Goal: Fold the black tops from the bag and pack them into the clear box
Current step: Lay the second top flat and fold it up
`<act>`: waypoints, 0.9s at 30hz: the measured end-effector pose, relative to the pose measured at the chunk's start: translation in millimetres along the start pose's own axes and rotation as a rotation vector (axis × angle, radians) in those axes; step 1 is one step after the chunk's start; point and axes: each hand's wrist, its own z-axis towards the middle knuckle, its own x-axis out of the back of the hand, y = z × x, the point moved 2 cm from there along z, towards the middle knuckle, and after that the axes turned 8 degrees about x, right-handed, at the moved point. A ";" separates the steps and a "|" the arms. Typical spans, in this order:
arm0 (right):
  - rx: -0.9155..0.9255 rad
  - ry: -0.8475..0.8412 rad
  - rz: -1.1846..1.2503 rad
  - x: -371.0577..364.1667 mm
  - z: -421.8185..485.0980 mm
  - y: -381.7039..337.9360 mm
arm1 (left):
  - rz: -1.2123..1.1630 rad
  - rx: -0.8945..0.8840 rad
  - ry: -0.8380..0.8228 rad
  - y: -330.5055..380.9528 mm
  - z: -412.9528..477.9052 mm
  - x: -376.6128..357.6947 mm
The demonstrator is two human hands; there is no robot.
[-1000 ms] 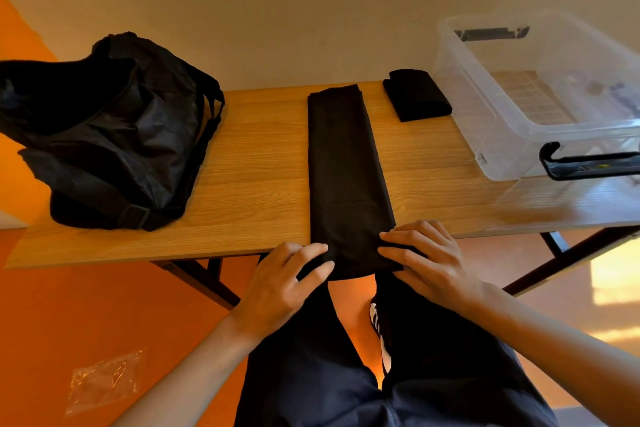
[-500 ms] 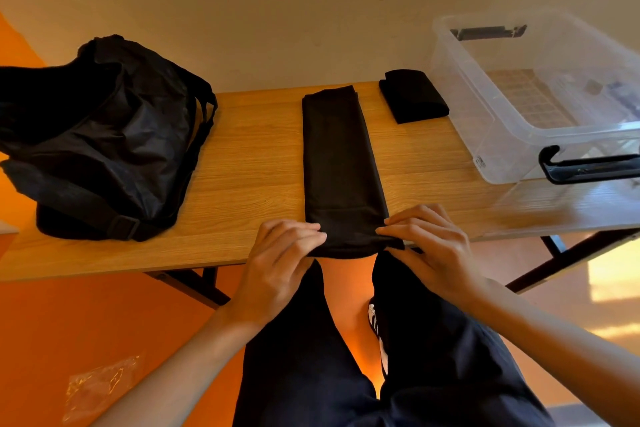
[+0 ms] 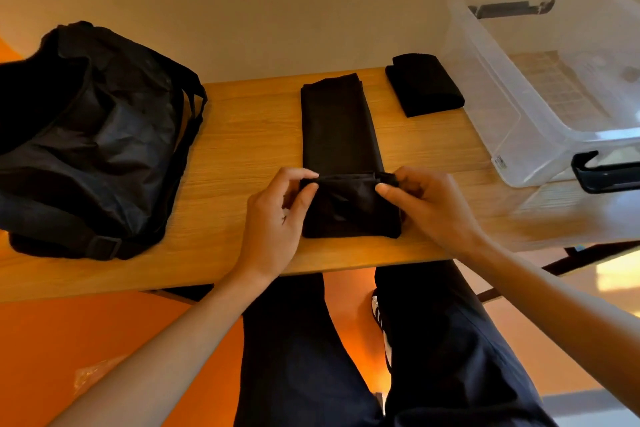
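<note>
From my end this reads as a plain indoor room, a home or spare room rather than a shop or workshop, though I cannot say which for sure. A light wooden table (image 3: 242,135) stands against a bare beige wall (image 3: 277,3), on dark slanted legs (image 3: 588,255), over a bright orange floor (image 3: 86,340). On it lie everyday things: a soft black bag (image 3: 93,142) at the left, a clear box (image 3: 485,87) with black clip handles at the right, and a black top (image 3: 337,128) and a folded black garment (image 3: 424,85) between them. Warm daylight falls on the floor at the near right.
</note>
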 end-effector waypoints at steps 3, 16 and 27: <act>-0.106 -0.023 0.081 1.2 19.2 6.4 | -0.050 0.131 -0.059 -4.3 21.5 -1.0; -0.280 -0.061 -0.176 1.9 70.8 30.9 | 0.126 0.306 -0.162 -20.8 82.1 -9.4; -0.257 0.016 -0.300 3.4 75.7 31.5 | 0.133 0.311 -0.361 -20.5 88.6 3.1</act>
